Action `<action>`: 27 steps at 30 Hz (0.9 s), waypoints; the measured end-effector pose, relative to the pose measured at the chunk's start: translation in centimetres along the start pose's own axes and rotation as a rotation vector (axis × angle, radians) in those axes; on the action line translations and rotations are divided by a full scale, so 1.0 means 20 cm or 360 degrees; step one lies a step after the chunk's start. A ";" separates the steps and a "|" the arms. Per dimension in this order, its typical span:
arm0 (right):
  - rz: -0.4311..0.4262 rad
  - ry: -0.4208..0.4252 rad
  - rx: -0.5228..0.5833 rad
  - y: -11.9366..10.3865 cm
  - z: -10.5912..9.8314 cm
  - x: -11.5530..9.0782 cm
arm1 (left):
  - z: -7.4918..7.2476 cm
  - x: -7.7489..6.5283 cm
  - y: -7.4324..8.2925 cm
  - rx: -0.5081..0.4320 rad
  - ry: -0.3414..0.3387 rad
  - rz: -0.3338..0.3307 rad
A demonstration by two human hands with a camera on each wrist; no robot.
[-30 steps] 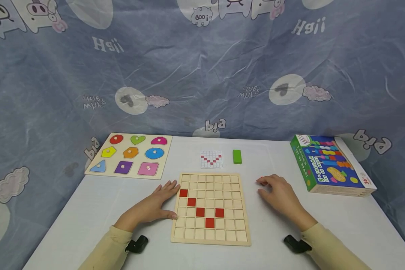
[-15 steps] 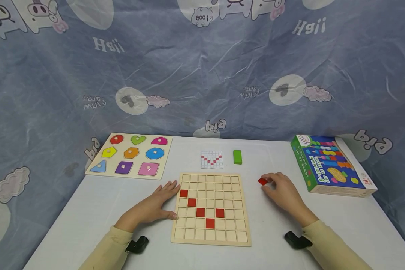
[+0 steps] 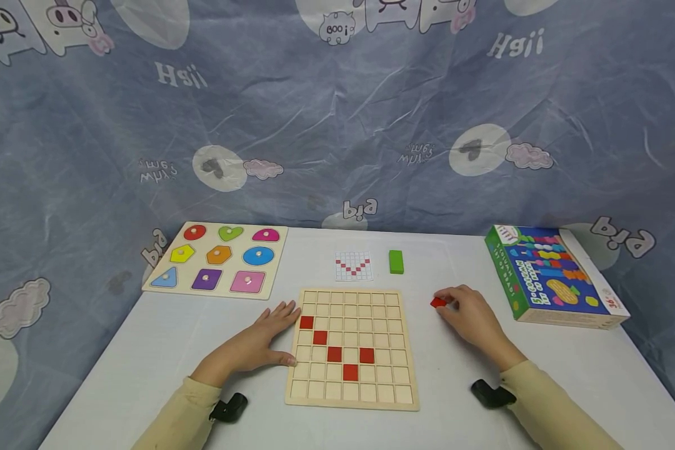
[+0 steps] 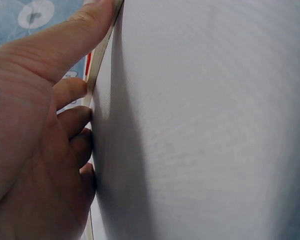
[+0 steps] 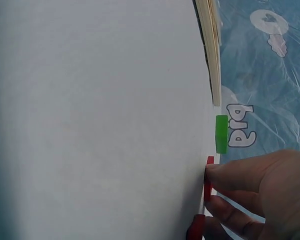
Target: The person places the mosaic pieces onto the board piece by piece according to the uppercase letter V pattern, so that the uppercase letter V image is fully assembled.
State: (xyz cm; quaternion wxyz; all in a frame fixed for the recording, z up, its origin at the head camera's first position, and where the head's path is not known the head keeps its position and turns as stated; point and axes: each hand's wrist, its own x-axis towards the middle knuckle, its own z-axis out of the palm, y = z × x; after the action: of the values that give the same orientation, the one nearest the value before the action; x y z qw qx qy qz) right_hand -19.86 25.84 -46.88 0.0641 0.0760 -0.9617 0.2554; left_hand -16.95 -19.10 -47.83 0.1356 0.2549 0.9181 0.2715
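Note:
My left hand [image 3: 253, 344] rests beside the wooden grid board [image 3: 350, 325], fingers spread and straight, fingertips and thumb at its left edge. Several red square tiles [image 3: 350, 372] sit in cells of the board in a V-like line. To the right of the board, my right hand [image 3: 475, 322] pinches a red tile [image 5: 208, 180] between thumb and fingers. A second red piece [image 5: 195, 228] shows by the lower fingers in the right wrist view. From the head, the fingers partly hide the red [image 3: 438, 302] at their tips.
Behind the board lie a small pattern card [image 3: 353, 266] with a red V and a green block [image 3: 395, 262]. A knobbed shape puzzle [image 3: 218, 254] is at the back left. At the right stands a colourful box [image 3: 557, 275]. A patterned curtain [image 3: 337, 137] hangs behind the table.
The red tile, mostly hidden under the right fingers at first, now shows at their tips, and the fingers have closed in on it. The left hand and board stay put.

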 end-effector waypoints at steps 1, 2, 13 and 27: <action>0.0004 -0.0006 0.0002 0.00 0.00 0.00 | 0.00 0.00 0.00 -0.0002 0.0000 0.0003; 0.0005 -0.0011 0.0005 0.00 0.00 0.00 | 0.00 0.00 0.00 -0.0003 0.0000 0.0003; -0.0054 -0.0061 0.0006 -0.07 0.01 -0.05 | 0.00 0.00 0.00 0.0013 0.0010 -0.0017; -0.0124 -0.0069 -0.0064 -0.13 0.04 -0.12 | 0.00 0.00 0.00 -0.0018 0.0004 -0.0010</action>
State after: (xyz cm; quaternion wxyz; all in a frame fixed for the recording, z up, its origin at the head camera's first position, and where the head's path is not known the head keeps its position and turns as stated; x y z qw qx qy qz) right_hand -17.10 23.39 -46.69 0.0546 0.1177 -0.9641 0.2317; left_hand -16.86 -19.11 -47.81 0.1367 0.2509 0.9176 0.2765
